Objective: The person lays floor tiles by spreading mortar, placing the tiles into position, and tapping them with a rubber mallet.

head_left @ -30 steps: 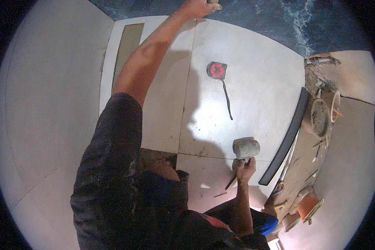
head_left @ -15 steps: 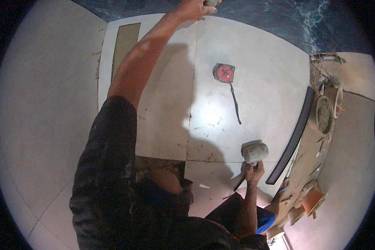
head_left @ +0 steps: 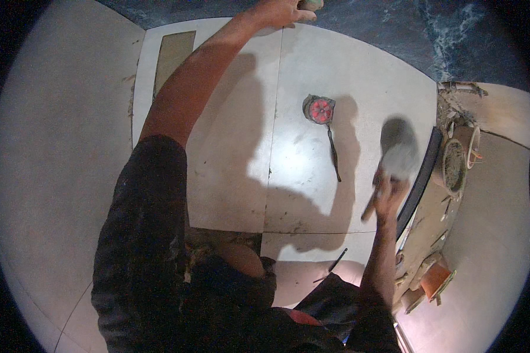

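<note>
My left arm reaches to the top edge of the view. My left hand (head_left: 277, 13) is closed around a small greenish object (head_left: 310, 5), cut off by the edge, so its kind is unclear. My right hand (head_left: 390, 195) grips a mallet (head_left: 401, 157) by its handle. The thick grey head is raised over the pale tiles (head_left: 312, 206), blurred by motion. Left of the mallet, a red and black tape measure (head_left: 321, 110) lies on the tiles with its black strap (head_left: 334, 156) trailing toward me.
A dark blue veined surface (head_left: 371, 29) borders the tiles at the far side. At right are a long black strip (head_left: 421, 185), a mortar-stained bucket (head_left: 454, 167) and an orange container (head_left: 434, 279). A thin dark stick (head_left: 338, 260) lies near my knee. A beige rectangular patch (head_left: 175, 53) shows at far left.
My right hand has swung the mallet up and to the right, away from the near tile joint. My left hand has shifted slightly right, still holding the greenish object.
</note>
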Tool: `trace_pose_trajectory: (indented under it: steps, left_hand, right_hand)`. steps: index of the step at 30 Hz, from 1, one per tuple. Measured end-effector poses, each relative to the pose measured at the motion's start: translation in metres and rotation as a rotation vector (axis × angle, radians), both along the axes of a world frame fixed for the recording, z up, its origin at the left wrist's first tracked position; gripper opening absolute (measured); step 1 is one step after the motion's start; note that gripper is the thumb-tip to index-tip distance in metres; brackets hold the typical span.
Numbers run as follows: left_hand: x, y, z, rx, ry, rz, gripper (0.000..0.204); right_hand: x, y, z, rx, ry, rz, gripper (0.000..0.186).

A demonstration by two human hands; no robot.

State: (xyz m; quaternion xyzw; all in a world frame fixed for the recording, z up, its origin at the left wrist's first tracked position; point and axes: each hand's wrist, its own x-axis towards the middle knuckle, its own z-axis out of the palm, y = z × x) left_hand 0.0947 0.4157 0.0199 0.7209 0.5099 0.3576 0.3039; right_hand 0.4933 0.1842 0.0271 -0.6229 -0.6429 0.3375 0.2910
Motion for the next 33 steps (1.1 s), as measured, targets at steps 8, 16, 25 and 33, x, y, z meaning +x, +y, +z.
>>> trace_pose_trajectory:
  steps: [8, 16, 25, 33]
  left_hand:
    - [-0.008, 0.02, -0.035, 0.184, 0.076, -0.06, 0.026]
    - [-0.006, 0.029, -0.063, 0.377, 0.145, 0.0, 0.015]
    - [0.01, 0.019, -0.043, 0.251, -0.111, -0.008, 0.007]
    - [-0.002, 0.026, -0.052, 0.036, -0.186, -0.038, 0.022]
  right_hand:
    - [-0.162, 0.158, 0.069, 0.535, -0.057, 0.246, 0.051]
    - [-0.203, 0.205, 0.051, 0.402, -0.47, 0.377, 0.036]
    - [-0.187, 0.219, 0.059, 0.492, -0.407, 0.377, 0.039]
    - [-0.199, 0.233, 0.038, 0.543, -0.567, 0.247, 0.041]
